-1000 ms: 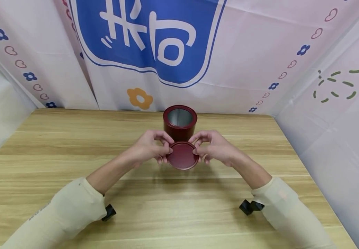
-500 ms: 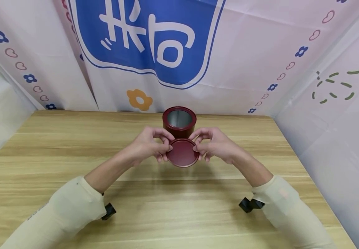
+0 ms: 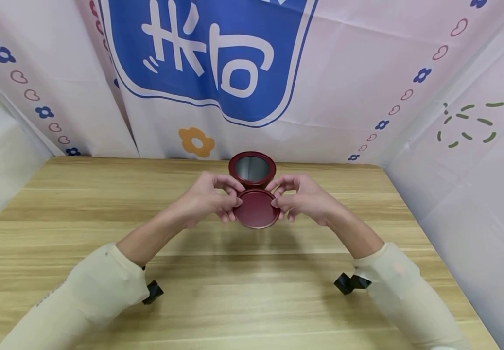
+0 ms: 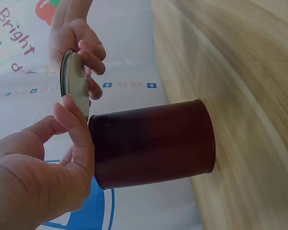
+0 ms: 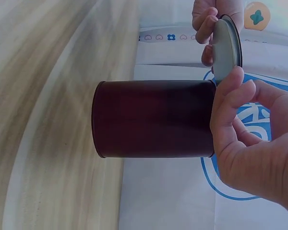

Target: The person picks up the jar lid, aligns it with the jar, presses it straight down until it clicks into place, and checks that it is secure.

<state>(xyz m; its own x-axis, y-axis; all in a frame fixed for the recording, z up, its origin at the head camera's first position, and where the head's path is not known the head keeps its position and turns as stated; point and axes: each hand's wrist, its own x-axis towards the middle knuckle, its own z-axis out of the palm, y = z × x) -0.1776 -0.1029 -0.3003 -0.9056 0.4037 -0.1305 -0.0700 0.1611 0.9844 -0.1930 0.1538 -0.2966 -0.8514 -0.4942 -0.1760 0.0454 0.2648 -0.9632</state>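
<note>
Dark red all over its outside, the can [image 4: 153, 143] stands upright and uncovered on the wooden table [image 3: 252, 306]. Its matching lid [image 3: 256, 210] is just on the near side of the can's mouth, roughly level, pale underside down; whether it touches the can cannot be told. The left hand [image 3: 210, 200] and the right hand [image 3: 306, 200] pinch opposite edges of the lid. Good handling probably calls for an even pinch from both sides, a level lid, and fingertips clear of the can's rim.
</note>
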